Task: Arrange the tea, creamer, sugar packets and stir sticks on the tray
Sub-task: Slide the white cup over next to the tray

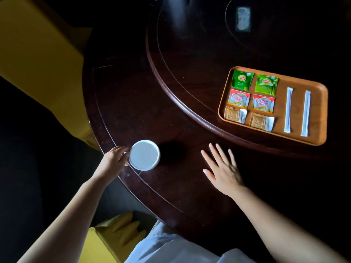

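We are reaching our left hand (114, 158) out to a white mug (144, 155) near the edge of the dark round table (133, 103); the fingers are curling at its handle side, but the handle itself is mostly hidden, so we cannot tell how firmly we are gripping it. Our right hand (223, 170) is lying flat and open, palm down, fingers spread, holding nothing. The wooden tray (319, 111) is sitting well to the right on the raised inner disc. In it we are seeing two green tea packets (242, 80), two creamer packets (239, 98), two brown sugar packets (235, 114) and two wrapped stir sticks (288, 110). The far side of the table is too dark to make out.
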Demonstrator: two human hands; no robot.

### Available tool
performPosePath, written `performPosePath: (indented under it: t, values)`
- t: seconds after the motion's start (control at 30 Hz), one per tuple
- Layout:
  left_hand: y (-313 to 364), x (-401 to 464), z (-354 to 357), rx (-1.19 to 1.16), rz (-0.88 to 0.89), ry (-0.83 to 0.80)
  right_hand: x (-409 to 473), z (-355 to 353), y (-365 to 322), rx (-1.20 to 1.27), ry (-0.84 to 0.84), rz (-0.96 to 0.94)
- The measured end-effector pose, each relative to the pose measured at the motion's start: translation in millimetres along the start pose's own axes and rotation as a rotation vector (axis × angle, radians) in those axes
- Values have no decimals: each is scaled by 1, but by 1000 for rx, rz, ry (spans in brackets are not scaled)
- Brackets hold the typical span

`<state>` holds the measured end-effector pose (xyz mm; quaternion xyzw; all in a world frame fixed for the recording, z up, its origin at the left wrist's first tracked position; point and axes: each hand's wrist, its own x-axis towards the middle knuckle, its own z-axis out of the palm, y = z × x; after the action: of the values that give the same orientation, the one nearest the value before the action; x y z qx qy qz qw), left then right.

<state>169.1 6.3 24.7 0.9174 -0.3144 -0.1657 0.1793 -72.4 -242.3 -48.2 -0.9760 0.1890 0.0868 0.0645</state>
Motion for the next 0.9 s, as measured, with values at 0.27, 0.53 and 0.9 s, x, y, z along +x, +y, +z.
performPosePath:
  t: [0.27,0.53,0.9]
  values:
    - [-2,2,-1,-229,-137,-170,0,2,1,18,22,-16]
    - [20,3,10,-689,-265,-189,12,-4,21,-10,-1,-148]
    - [81,87,-9,-975,-87,-140,12,-5,22,94,40,-142]
